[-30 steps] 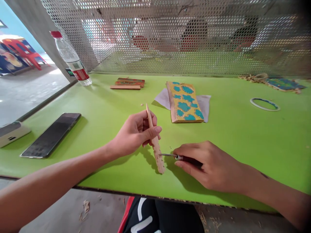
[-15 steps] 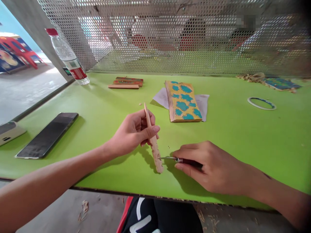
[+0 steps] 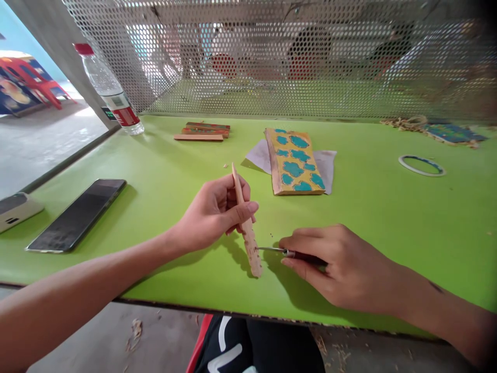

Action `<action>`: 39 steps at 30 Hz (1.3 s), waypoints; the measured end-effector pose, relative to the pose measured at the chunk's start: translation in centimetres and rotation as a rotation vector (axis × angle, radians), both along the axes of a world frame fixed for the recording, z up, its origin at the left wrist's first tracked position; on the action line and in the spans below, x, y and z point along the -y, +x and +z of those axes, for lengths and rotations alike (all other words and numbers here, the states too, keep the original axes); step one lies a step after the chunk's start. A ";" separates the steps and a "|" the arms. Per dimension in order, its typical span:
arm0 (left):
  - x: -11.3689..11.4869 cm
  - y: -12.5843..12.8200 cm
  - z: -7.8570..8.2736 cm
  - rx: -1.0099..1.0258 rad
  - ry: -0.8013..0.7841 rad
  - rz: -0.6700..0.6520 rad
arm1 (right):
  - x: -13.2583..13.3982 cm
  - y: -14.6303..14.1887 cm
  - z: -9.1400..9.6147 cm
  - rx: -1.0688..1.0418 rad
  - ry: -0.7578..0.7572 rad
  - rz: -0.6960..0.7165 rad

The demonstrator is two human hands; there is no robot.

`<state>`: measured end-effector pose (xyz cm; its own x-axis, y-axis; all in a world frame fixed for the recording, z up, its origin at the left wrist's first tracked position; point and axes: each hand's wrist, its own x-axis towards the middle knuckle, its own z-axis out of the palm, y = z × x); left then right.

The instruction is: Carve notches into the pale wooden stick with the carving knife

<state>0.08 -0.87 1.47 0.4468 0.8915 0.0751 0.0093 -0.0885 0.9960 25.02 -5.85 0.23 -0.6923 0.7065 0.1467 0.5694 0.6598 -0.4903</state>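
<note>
Apparently, carving is the step in hand: the left hand [image 3: 219, 211] pinches a notched wooden stick [image 3: 250, 246] aslant at the table [image 3: 174, 178], and the right hand [image 3: 336, 269] is wrapped round a thin-bladed tool [image 3: 288, 253], tip at the stick's edge. Another cut would call for steady bracing.

Lime-green table [image 3: 373, 223], dark chipped front edge — perforated metal screen [image 3: 252, 98] along the back. Grey pillar [image 3: 50, 31] at left; past it, red chair [image 3: 39, 77], light-blue wall [image 3: 10, 23], grey floor [image 3: 39, 137] — bright light patch near pillar.
</note>
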 end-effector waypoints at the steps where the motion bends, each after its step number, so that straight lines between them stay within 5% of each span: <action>1: 0.0 0.0 0.0 -0.004 0.004 0.002 | 0.1 0.0 0.0 0.012 0.004 -0.002; 13: 0.4 -0.1 0.1 -0.010 0.039 -0.012 | -0.5 0.0 1.0 -0.018 -0.152 0.019; 20: 0.5 0.1 0.3 -0.019 0.034 0.008 | 0.2 -0.1 0.6 0.041 -0.064 -0.014; 27: 1.9 0.8 1.0 -0.166 0.128 0.231 | 2.7 -0.7 -0.1 0.095 0.074 -0.133; 39: 2.1 0.3 0.8 -0.092 0.134 0.117 | 1.0 -0.7 1.1 0.020 -0.405 -0.182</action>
